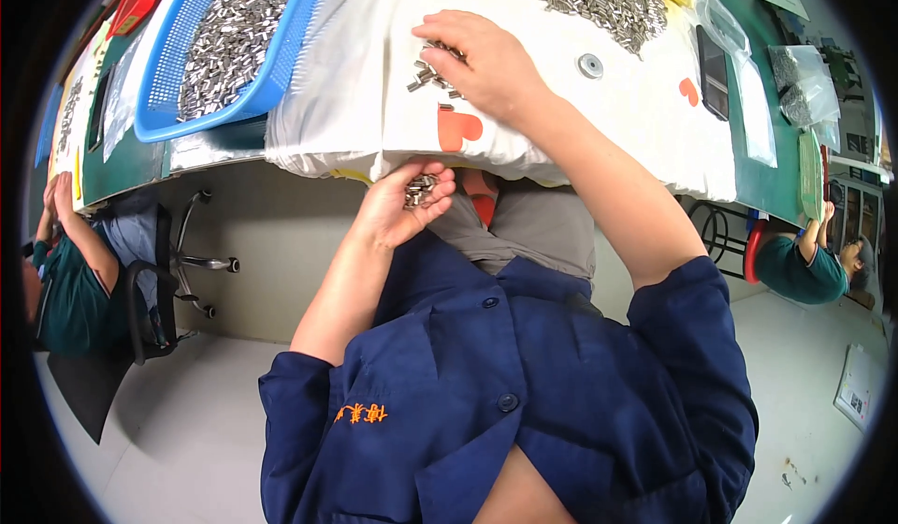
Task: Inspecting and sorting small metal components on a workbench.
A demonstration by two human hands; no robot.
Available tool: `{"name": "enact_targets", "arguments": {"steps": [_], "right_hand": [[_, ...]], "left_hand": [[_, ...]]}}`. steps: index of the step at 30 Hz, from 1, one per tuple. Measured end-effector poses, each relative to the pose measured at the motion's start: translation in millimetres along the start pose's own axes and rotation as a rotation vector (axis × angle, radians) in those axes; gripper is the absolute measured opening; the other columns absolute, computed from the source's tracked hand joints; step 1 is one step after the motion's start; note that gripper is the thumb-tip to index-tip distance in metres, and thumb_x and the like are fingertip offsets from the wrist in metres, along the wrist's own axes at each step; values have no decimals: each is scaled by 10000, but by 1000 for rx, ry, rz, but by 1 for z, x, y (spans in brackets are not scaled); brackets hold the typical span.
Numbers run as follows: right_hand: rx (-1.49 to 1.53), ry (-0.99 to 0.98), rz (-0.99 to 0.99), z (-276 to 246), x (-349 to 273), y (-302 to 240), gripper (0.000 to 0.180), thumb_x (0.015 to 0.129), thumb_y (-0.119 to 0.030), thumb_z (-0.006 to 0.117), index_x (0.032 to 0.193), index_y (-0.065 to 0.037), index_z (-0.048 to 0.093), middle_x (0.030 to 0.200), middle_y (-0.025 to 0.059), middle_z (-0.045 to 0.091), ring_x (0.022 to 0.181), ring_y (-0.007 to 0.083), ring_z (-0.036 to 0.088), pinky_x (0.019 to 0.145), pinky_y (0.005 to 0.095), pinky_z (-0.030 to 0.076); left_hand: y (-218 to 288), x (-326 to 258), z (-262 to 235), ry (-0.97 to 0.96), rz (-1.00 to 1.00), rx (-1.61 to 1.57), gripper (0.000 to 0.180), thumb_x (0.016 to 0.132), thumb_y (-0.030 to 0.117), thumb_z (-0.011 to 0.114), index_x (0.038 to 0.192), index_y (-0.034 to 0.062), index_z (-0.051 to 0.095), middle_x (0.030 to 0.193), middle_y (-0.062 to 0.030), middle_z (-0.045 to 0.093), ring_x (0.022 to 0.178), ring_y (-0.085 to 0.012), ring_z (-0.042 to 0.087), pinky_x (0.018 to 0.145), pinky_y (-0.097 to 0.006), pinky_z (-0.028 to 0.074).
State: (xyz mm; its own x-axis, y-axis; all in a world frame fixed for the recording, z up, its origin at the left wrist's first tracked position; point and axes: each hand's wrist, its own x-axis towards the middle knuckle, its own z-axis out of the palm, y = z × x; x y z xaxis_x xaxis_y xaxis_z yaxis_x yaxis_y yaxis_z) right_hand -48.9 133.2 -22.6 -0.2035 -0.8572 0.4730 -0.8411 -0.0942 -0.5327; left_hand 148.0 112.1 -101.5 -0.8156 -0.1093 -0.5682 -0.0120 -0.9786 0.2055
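Observation:
My left hand [382, 213] is cupped, palm up, just below the table's front edge, with several small metal cylinders [420, 190] in its palm. Above the cloth, my right hand [496, 67] reaches in from the right with its fingers stretched out and slightly curved. Under and beside those fingers lies a small group of the same metal cylinders [423, 79]. Part of this group is hidden by the right hand. A white cloth [346, 103] with red heart shapes covers the table here and drapes over its front edge.
A blue perforated basket [154, 103] full of metal cylinders stands at the left. Farther back lies a large heap of cylinders [599, 0]. A round metal disc [590, 65] and a dark phone [713, 73] lie to the right. Other people sit at both sides.

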Motion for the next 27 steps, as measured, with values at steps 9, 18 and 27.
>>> {"name": "enact_targets", "arguments": {"steps": [9,18,27], "right_hand": [[-37,-43,12,4,-7,-16,225,775,-214,577,925,-52,618,1027,112,591,1020,265,527,861,352,423],[-2,10,120,-11,-36,-25,134,751,-98,594,867,-37,622,968,102,609,975,267,553,820,343,446],[-64,24,214,-14,-54,-45,133,752,-76,579,875,-40,617,990,101,600,1023,276,531,840,352,439]], "left_hand": [[-1,1,28,69,29,-27,334,908,226,348,1055,-38,492,970,-182,584,886,-277,597,740,-424,511],[-2,11,49,34,-32,-16,362,929,269,325,1104,-20,458,1004,-197,570,872,-274,617,724,-386,544],[-3,15,54,-66,-100,-118,304,922,242,352,1066,7,483,978,-163,580,855,-279,611,777,-434,515]]}}
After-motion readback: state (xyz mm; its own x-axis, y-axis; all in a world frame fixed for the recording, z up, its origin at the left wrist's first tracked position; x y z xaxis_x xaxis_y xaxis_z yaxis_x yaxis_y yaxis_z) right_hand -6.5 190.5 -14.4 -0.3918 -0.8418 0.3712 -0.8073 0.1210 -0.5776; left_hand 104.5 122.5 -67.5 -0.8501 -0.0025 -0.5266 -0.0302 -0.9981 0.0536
